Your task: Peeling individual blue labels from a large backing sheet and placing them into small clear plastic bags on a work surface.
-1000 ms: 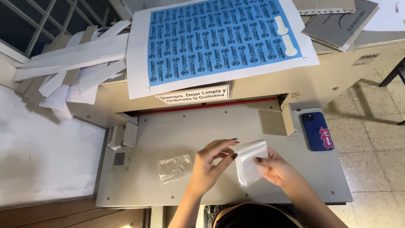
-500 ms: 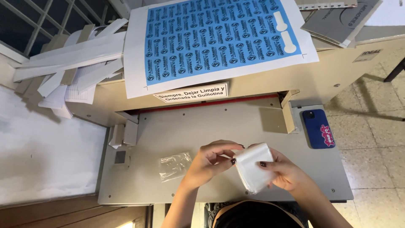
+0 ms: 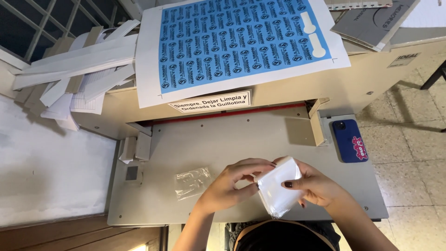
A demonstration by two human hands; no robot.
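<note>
From my head camera, my right hand (image 3: 318,186) pinches a small white packet in clear glossy film (image 3: 280,191), thumb across its face; my left hand (image 3: 232,186) clamps the packet's near edge with curled fingers (image 3: 260,166). Both hover over the matte grey tabletop (image 3: 223,139). Left of my fingers lies a crinkled clear plastic bag (image 3: 192,181); to the right, a blue phone (image 3: 349,141)
</note>
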